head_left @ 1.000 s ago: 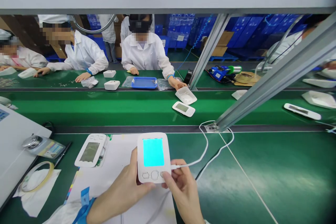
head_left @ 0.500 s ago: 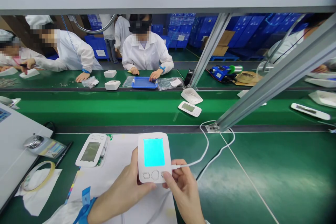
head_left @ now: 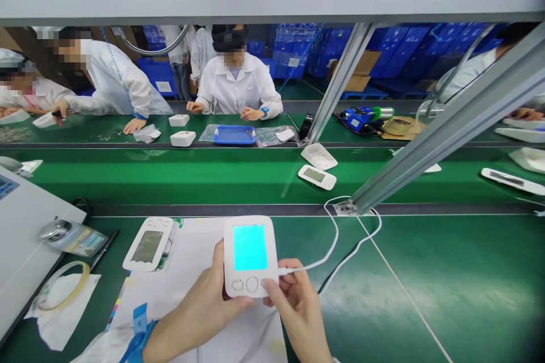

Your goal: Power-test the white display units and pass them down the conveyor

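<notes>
A white blood pressure monitor (head_left: pixel 250 283) is held up over the white sheet, its screen glowing bright cyan above a row of buttons. My left hand (head_left: pixel 215 289) grips it from the left, with the thumb along the lower front edge. At the lower right corner, my right hand (head_left: pixel 300 309) grips it, with the thumb over the right-hand button and the fingers partly hidden behind. A white cable (head_left: pixel 317 261) is plugged into the right side, just above my right fingers. A second monitor (head_left: pixel 147 247) lies on the sheet to the left, its screen unlit.
Tape roll (head_left: pixel 63 286), bottle (head_left: pixel 74 235) and a white box (head_left: pixel 29 244) stand at left. A metal post (head_left: pixel 426 142) slants across the right. Beyond, a green conveyor (head_left: pixel 170 176) carries white housings (head_left: pixel 318 156); co-workers sit across it, one behind a blue tray (head_left: pixel 234 135).
White parts on the conveyor have shifted right. The co-worker opposite has drawn both hands back from the blue tray. My hands and the lit monitor look unchanged.
</notes>
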`<state>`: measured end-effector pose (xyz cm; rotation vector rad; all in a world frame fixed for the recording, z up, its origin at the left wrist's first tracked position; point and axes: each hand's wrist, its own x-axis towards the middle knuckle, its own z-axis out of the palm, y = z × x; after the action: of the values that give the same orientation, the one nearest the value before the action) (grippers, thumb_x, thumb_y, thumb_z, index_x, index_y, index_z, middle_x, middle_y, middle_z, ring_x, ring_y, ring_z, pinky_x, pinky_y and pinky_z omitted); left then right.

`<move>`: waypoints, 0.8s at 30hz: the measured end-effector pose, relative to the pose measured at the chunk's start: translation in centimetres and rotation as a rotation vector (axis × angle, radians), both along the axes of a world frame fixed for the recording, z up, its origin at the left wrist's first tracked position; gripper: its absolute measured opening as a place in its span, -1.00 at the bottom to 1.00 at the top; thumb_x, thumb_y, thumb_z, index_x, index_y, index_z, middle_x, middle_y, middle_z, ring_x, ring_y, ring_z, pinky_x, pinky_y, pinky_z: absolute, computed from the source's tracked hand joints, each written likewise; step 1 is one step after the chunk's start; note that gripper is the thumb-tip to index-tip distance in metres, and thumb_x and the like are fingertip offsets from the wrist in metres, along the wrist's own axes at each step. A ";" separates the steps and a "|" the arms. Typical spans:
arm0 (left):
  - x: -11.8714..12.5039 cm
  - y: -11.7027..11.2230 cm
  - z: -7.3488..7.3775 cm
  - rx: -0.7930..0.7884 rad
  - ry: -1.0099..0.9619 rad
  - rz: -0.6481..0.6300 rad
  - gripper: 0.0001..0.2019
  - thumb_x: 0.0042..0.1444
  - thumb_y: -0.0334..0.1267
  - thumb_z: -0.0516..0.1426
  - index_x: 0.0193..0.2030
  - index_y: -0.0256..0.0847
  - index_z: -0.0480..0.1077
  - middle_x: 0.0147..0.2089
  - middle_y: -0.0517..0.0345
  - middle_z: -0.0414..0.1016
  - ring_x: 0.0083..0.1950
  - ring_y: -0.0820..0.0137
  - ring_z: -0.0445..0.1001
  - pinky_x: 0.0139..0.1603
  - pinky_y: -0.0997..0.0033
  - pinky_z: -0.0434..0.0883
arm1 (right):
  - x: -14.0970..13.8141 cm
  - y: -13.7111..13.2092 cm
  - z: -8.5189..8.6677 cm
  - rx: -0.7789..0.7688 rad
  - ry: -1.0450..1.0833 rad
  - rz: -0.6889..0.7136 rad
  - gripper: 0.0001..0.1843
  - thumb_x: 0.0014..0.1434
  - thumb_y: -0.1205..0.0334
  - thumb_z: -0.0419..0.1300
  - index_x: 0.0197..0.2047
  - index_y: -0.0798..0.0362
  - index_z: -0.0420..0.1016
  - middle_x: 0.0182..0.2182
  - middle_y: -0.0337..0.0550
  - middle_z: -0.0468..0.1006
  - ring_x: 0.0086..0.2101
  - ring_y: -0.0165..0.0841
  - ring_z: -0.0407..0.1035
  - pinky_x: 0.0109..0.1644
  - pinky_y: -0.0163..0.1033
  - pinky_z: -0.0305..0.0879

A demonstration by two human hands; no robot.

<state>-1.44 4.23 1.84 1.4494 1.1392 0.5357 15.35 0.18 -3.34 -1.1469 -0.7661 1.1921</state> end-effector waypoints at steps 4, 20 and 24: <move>0.0 0.0 0.3 -0.003 -0.011 -0.005 -0.33 0.12 -0.47 0.18 0.30 -0.03 0.00 -0.05 0.19 0.60 -0.14 0.25 0.56 -0.22 0.34 0.43 | -0.1 0.0 0.0 0.001 -0.007 0.004 -0.61 0.14 -0.10 0.40 -0.17 -0.05 0.39 -0.40 -0.19 0.64 -0.44 -0.32 0.49 -0.44 -0.32 0.51; 0.1 0.1 0.5 -0.008 -0.009 -0.002 -0.32 0.09 -0.48 0.18 0.29 -0.08 0.00 -0.07 0.18 0.61 -0.14 0.25 0.58 -0.24 0.35 0.41 | -0.3 0.1 0.1 -0.005 -0.009 -0.019 -0.58 0.11 -0.12 0.41 -0.18 -0.05 0.38 -0.42 -0.20 0.63 -0.44 -0.30 0.49 -0.44 -0.30 0.48; 0.1 0.0 0.6 -0.002 -0.021 -0.003 -0.35 0.14 -0.43 0.18 0.28 -0.06 -0.03 -0.06 0.16 0.61 -0.14 0.24 0.57 -0.22 0.33 0.42 | -0.3 0.0 0.2 -0.013 -0.008 -0.019 -0.58 0.11 -0.11 0.41 -0.17 -0.05 0.38 -0.42 -0.19 0.64 -0.45 -0.31 0.48 -0.45 -0.30 0.49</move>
<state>-1.32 4.19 2.42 1.4408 1.1206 0.5465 15.08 0.16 -3.14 -1.1676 -0.7528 1.1787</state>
